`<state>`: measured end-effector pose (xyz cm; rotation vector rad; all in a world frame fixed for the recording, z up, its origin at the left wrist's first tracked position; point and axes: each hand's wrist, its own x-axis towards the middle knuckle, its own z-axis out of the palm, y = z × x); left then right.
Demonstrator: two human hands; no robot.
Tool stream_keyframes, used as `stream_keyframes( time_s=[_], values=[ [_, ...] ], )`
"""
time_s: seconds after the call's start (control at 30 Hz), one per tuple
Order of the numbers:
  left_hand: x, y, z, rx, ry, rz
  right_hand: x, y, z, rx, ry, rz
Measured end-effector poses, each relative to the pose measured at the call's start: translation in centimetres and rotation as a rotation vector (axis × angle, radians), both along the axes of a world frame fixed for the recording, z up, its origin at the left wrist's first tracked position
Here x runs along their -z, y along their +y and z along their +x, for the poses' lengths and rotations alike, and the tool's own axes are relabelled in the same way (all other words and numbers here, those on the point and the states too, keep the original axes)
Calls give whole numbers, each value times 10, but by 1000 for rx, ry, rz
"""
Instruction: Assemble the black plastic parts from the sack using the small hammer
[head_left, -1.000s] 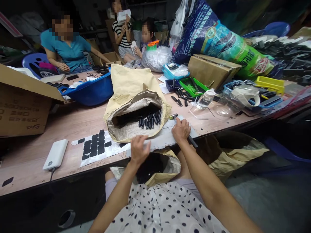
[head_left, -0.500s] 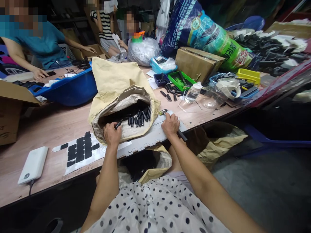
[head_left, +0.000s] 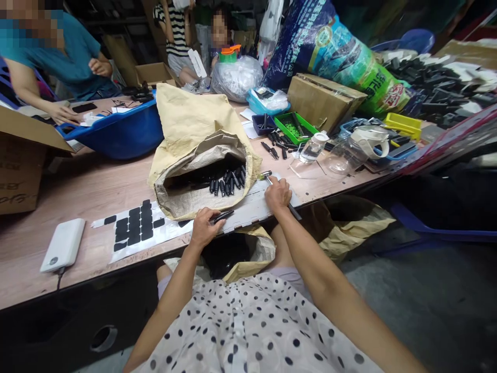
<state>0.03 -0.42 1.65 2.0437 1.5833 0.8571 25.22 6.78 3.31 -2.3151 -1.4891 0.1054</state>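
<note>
Left hand grips a black part, which juts past its fingers toward the right hand, near the sack; the right hand is closed around a hammer.

It's a workshop, all right: black parts lie in a sack on a long table, green tray and carton behind, a co-worker across.
</note>
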Motion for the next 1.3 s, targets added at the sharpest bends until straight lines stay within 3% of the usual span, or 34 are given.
stream_keyframes(
  time_s=[0.17,0.27,0.4,0.63,0.8,1.13,1.3],
  values=[
    [1,2,0,-21,-39,-17,-11,-25,4,18,181,146],
    [5,3,1,-39,-94,-23,-15,-57,-11,-168,308,234],
    [8,6,2,-58,-156,-63,-16,-92,-46,-455,439,206],
    [5,12,3,-39,-172,-135,-12,-111,-79,-637,315,181],
    [6,13,5,-53,-166,-133,-9,-112,-78,-642,163,127],
    [7,12,5,-61,-176,-116,-8,-111,-72,-594,197,135],
    [8,8,7,-83,-113,-33,-17,-90,-49,-410,172,222]
  ],
)
